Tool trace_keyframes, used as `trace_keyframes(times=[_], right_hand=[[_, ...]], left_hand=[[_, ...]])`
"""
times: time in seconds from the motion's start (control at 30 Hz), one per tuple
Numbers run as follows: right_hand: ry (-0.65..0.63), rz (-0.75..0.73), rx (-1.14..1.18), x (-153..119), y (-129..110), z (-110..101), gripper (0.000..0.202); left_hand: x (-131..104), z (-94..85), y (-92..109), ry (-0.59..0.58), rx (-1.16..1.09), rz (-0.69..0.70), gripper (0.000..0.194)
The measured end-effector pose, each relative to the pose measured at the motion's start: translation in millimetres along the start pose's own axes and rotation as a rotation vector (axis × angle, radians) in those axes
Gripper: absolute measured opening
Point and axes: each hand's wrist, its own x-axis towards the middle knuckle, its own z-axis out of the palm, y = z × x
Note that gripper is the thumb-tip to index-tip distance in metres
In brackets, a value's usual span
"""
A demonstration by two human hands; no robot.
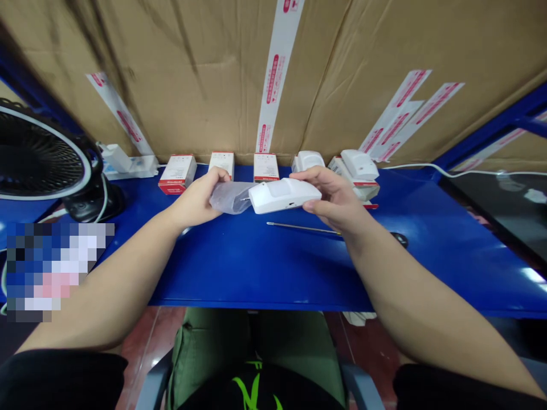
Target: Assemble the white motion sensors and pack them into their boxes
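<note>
My right hand grips one end of a white plastic motion detector, held above the blue table. Between the fingers of my left hand is a translucent plastic bag. The bag's edge meets the detector's left end, where a small dark metal bit shows; I cannot tell what it is. Below the detector, a long thin screwdriver lies on the table, its handle end partly hidden behind my right wrist.
Along the cardboard backing stand several small white-and-red boxes, and white detectors rest on the right-hand ones. At the left are a fan and a power strip. A white cable runs along the back right.
</note>
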Motion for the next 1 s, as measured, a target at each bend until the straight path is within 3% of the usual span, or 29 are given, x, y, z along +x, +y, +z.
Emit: trace_keyframes(times=[0.4, 0.67, 0.9, 1.0], right_hand=[[0.043, 0.089, -0.077, -4.2, 8.8, 21.0, 0.046], [0.053, -0.225, -0.244, -9.7, 18.6, 38.8, 0.05], [0.088, -0.539, -0.586, -12.2, 11.2, 50.9, 0.033], [0.024, -0.571, -0.641, -11.1, 8.5, 49.4, 0.023]], left_hand=[[-1.9, 16.7, 26.0, -0.046, 0.107, 0.027, 0.053], [0.1, 28.0, 34.0, -0.023, -0.057, 0.052, 0.071], [1.5, 39.5, 49.3, 0.012, -0.266, 0.064, 0.071], [1.8, 45.2, 52.9, 0.033, -0.367, 0.062, 0.071]])
